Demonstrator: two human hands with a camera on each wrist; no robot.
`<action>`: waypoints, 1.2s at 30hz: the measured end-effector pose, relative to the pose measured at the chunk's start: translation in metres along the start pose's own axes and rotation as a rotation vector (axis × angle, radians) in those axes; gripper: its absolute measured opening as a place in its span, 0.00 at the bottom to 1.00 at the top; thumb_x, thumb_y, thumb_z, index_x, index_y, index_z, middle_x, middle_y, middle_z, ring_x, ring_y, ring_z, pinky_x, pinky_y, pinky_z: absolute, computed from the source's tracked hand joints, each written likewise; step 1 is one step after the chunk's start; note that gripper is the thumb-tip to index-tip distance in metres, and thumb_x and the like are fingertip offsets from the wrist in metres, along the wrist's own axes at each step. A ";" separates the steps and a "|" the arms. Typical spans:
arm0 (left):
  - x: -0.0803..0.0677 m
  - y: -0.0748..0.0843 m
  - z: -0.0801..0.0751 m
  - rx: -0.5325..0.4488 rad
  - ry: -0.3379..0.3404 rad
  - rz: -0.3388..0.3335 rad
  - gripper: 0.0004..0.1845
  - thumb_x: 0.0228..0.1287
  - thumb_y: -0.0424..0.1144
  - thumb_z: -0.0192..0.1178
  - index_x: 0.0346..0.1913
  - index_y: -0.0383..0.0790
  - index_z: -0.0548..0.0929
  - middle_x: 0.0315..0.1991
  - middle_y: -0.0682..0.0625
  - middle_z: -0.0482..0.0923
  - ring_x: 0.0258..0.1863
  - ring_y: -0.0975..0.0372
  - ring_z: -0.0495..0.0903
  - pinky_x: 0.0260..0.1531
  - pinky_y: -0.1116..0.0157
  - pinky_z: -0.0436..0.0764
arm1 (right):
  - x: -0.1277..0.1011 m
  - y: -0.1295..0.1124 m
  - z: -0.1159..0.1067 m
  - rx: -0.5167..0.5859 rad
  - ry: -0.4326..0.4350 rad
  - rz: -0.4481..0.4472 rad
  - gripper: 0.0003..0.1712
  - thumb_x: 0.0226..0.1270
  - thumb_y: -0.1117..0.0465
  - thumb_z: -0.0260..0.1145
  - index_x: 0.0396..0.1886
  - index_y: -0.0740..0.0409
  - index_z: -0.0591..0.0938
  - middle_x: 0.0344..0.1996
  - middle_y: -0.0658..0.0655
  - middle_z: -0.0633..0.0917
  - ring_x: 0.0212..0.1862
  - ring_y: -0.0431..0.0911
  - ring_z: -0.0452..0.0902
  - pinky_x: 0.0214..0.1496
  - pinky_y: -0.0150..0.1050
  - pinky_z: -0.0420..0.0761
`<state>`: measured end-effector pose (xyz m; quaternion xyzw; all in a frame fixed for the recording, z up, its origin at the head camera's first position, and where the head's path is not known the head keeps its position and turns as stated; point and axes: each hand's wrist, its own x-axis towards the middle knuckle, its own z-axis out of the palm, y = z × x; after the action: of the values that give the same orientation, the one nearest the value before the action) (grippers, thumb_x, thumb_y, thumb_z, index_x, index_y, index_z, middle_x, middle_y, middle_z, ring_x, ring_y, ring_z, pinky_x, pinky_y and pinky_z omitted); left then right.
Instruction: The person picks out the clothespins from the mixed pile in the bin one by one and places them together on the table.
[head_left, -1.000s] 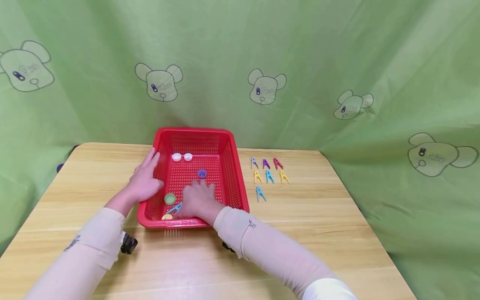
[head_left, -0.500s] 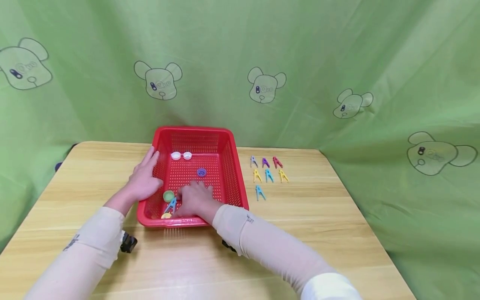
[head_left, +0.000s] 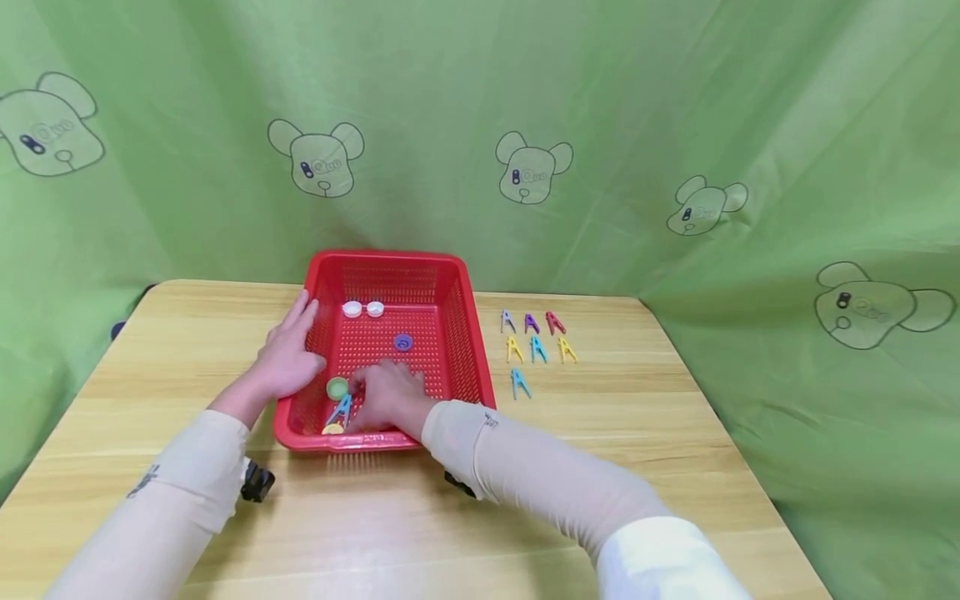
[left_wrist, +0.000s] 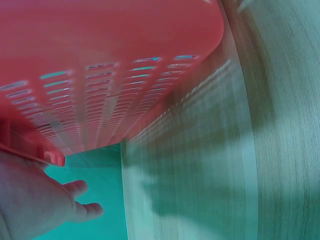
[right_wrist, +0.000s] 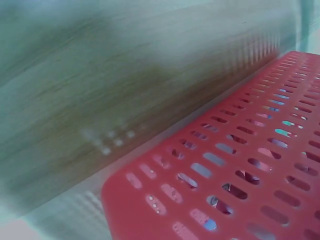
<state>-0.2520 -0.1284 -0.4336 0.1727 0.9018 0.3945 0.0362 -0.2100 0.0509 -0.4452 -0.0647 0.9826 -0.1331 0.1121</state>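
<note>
A red slotted plastic basket stands on the wooden table. My left hand rests on its left rim, fingers stretched along the outside and thumb over the edge. Inside the basket, at the near side, is my right hand, bent down with its back to the camera. A light blue clothespin lies right beside its fingertips; whether they pinch it cannot be made out. Around it are a green cap and a yellow cap. The basket wall hides most of the right hand in the right wrist view.
Farther back in the basket sit two white caps and a purple cap. Right of the basket, several clothespins lie in rows on the table, among them a red clothespin and a blue clothespin. A green curtain hangs behind.
The light blue clothespin in the basket has turned more upright and shifted left beside the right hand's fingertips. The green cap has moved slightly. The left hand has stayed on the rim.
</note>
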 end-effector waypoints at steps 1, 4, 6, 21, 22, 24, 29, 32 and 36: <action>0.000 0.000 0.000 0.000 0.001 -0.001 0.51 0.55 0.28 0.57 0.80 0.37 0.42 0.80 0.50 0.25 0.73 0.31 0.39 0.61 0.27 0.50 | 0.000 0.000 0.000 -0.005 -0.006 0.002 0.30 0.36 0.37 0.84 0.43 0.35 0.86 0.43 0.44 0.77 0.52 0.46 0.69 0.62 0.61 0.66; 0.000 0.000 -0.001 0.005 0.001 -0.002 0.51 0.55 0.28 0.57 0.80 0.37 0.42 0.80 0.50 0.25 0.72 0.31 0.40 0.61 0.27 0.51 | 0.002 -0.001 0.001 -0.006 -0.014 0.005 0.29 0.36 0.37 0.84 0.42 0.36 0.86 0.43 0.45 0.77 0.53 0.47 0.69 0.63 0.66 0.65; 0.001 0.000 -0.001 0.006 0.001 -0.004 0.52 0.55 0.29 0.57 0.80 0.37 0.42 0.80 0.50 0.25 0.72 0.31 0.40 0.61 0.27 0.51 | 0.002 -0.002 0.001 0.000 -0.015 0.003 0.29 0.36 0.37 0.83 0.41 0.36 0.85 0.41 0.45 0.77 0.53 0.47 0.69 0.63 0.68 0.64; 0.002 0.000 -0.001 0.017 0.002 -0.002 0.51 0.54 0.29 0.58 0.80 0.36 0.43 0.80 0.51 0.25 0.73 0.31 0.39 0.61 0.26 0.47 | 0.002 -0.002 0.001 0.028 -0.008 0.028 0.29 0.41 0.40 0.82 0.48 0.36 0.87 0.43 0.45 0.78 0.54 0.47 0.69 0.64 0.69 0.62; 0.002 0.000 -0.001 0.017 0.002 -0.002 0.51 0.54 0.29 0.58 0.80 0.36 0.43 0.80 0.51 0.25 0.73 0.31 0.39 0.61 0.26 0.46 | 0.001 -0.002 0.001 0.030 -0.005 0.028 0.26 0.41 0.41 0.82 0.44 0.36 0.86 0.41 0.45 0.77 0.53 0.47 0.69 0.63 0.68 0.63; 0.002 0.000 0.000 0.013 0.003 -0.001 0.51 0.54 0.29 0.57 0.80 0.36 0.43 0.80 0.51 0.25 0.73 0.31 0.39 0.61 0.26 0.46 | 0.001 -0.001 0.001 0.031 -0.003 0.027 0.22 0.42 0.41 0.82 0.37 0.38 0.85 0.39 0.45 0.76 0.51 0.46 0.69 0.62 0.68 0.64; 0.002 0.000 0.001 0.005 0.005 -0.001 0.51 0.54 0.29 0.57 0.80 0.36 0.43 0.80 0.51 0.25 0.73 0.32 0.39 0.61 0.26 0.45 | 0.001 -0.001 0.002 0.035 -0.014 0.028 0.25 0.43 0.43 0.82 0.44 0.37 0.86 0.42 0.46 0.77 0.54 0.48 0.69 0.63 0.70 0.62; 0.001 0.000 0.001 0.005 0.007 -0.002 0.51 0.54 0.29 0.57 0.80 0.36 0.43 0.80 0.51 0.25 0.73 0.32 0.39 0.61 0.26 0.45 | 0.002 -0.002 0.002 0.028 -0.022 0.022 0.34 0.43 0.43 0.82 0.56 0.34 0.84 0.48 0.47 0.78 0.56 0.49 0.69 0.63 0.71 0.62; 0.001 0.000 -0.001 0.007 0.013 -0.001 0.51 0.54 0.29 0.57 0.80 0.36 0.43 0.80 0.51 0.26 0.73 0.32 0.39 0.61 0.26 0.46 | 0.003 -0.003 0.000 0.015 -0.041 0.004 0.39 0.43 0.43 0.82 0.60 0.29 0.82 0.52 0.48 0.77 0.58 0.50 0.68 0.62 0.71 0.64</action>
<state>-0.2532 -0.1284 -0.4327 0.1701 0.9034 0.3924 0.0300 -0.2129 0.0476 -0.4456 -0.0644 0.9793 -0.1387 0.1328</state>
